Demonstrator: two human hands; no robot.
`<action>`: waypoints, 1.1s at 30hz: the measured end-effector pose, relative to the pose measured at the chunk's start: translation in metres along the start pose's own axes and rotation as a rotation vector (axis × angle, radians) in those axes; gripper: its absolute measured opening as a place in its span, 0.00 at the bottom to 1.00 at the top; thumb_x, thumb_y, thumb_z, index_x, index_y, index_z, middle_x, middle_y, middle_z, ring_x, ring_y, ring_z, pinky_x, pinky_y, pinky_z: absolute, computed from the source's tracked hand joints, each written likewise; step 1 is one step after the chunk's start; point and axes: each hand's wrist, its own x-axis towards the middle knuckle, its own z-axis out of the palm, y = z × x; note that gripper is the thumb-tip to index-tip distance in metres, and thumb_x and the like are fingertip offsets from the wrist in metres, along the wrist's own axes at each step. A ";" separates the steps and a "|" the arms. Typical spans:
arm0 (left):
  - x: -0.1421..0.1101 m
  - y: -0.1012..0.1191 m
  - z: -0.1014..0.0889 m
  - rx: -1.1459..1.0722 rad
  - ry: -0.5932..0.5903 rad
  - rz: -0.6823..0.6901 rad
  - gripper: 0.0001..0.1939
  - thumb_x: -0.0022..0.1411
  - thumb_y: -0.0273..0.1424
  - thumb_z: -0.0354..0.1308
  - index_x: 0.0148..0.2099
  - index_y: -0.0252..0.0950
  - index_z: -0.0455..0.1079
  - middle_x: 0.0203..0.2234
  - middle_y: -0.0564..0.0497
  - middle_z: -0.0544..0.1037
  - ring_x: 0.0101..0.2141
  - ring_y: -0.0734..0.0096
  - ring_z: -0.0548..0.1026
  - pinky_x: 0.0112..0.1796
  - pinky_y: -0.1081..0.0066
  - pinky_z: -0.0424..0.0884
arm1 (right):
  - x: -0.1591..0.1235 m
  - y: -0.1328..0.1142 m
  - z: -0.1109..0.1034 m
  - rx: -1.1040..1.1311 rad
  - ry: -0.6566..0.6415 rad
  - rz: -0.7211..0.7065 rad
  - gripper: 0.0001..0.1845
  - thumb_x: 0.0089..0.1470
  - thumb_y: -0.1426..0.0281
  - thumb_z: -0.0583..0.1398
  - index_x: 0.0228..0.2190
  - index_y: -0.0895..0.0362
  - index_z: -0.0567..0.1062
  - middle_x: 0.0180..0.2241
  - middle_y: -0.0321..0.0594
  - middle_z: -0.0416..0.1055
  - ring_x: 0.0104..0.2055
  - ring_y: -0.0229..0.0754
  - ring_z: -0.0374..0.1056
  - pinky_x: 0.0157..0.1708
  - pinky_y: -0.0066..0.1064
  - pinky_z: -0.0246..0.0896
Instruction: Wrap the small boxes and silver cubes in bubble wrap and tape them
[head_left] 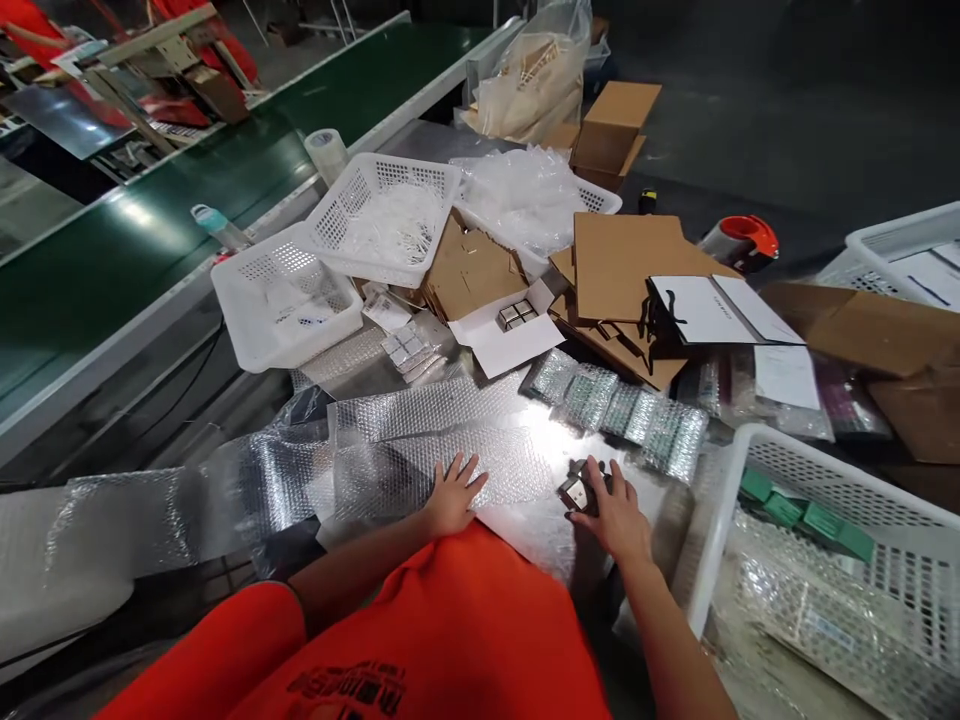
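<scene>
My left hand (454,497) lies with spread fingers on a sheet of bubble wrap (517,465) at the front of the table. Further right, my right hand (621,515) curls over a small dark block-like object with a pale face (577,490), gripping it at the bubble wrap's right side. The fingers partly cover that object, so its kind is unclear. Just beyond this hand lies a row of bubble-wrapped packs (619,410). An open white box (501,340) holding a small silvery gridded item (517,315) sits farther back.
White plastic baskets (289,345) stand at the back left, beside a green conveyor belt (247,160). Cardboard sheets (630,265) and a red-orange tape dispenser (754,238) are at the back right. A basket (847,480) with green boxes (825,525) is close on the right.
</scene>
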 end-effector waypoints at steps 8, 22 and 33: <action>0.001 0.000 0.003 -0.001 0.015 -0.001 0.41 0.61 0.35 0.56 0.74 0.44 0.48 0.74 0.46 0.37 0.71 0.37 0.34 0.63 0.30 0.36 | -0.002 -0.001 0.016 0.102 0.063 0.007 0.41 0.57 0.55 0.61 0.67 0.50 0.56 0.68 0.55 0.51 0.66 0.62 0.53 0.47 0.44 0.70; 0.001 0.000 0.006 0.027 -0.005 0.002 0.42 0.61 0.36 0.56 0.75 0.42 0.47 0.74 0.43 0.35 0.71 0.35 0.32 0.61 0.27 0.35 | 0.011 -0.001 0.028 -0.123 0.256 -0.242 0.25 0.62 0.59 0.57 0.60 0.47 0.71 0.63 0.53 0.62 0.59 0.58 0.60 0.56 0.50 0.52; 0.000 0.003 0.014 0.077 0.059 -0.024 0.47 0.57 0.36 0.62 0.74 0.42 0.47 0.74 0.42 0.37 0.71 0.37 0.34 0.62 0.29 0.33 | 0.006 -0.017 0.046 -0.096 0.432 -0.171 0.23 0.61 0.53 0.60 0.51 0.52 0.77 0.59 0.58 0.64 0.57 0.59 0.58 0.52 0.50 0.49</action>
